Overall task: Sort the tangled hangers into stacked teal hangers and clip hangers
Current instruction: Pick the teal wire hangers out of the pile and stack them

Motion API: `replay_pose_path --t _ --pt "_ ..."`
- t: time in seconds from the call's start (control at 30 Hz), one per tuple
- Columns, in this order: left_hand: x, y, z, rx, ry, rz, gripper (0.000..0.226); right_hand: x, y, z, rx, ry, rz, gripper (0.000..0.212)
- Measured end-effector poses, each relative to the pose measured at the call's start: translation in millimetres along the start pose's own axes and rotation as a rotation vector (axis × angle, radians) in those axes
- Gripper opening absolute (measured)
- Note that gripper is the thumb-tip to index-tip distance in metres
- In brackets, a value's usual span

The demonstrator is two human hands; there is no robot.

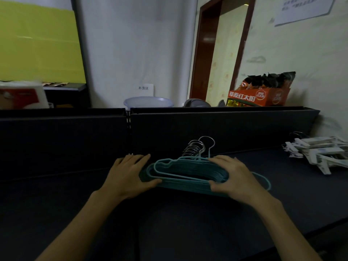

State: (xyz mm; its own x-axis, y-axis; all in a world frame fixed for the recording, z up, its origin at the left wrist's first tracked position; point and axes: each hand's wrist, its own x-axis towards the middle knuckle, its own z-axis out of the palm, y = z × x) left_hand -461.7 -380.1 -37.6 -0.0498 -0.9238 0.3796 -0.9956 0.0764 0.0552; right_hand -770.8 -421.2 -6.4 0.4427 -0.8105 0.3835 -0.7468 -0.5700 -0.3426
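A stack of teal hangers (188,173) lies on the dark table (169,223), with their metal hooks (197,147) pointing away from me. My left hand (128,176) grips the stack's left end, thumb on the near side and fingers over the far side. At the right end my right hand (233,176) clasps the stack the same way. One teal hanger sticks out to the right past my right hand. A heap of white clip hangers (320,153) lies at the table's far right, apart from the stack.
A dark upright panel (207,132) runs along the back of the table. Behind it stand a pale plastic basin (148,102), an orange snack box (259,95) and a red and white package (20,95). A brown doorway (222,48) opens beyond.
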Motion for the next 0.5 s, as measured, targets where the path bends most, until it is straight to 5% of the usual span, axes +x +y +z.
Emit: replay_pose_path --t 0.5 --pt "-18 -30 -4 -0.187 0.077 -0.007 0.103 12 -19 24 -0.087 -0.089 0.017 0.070"
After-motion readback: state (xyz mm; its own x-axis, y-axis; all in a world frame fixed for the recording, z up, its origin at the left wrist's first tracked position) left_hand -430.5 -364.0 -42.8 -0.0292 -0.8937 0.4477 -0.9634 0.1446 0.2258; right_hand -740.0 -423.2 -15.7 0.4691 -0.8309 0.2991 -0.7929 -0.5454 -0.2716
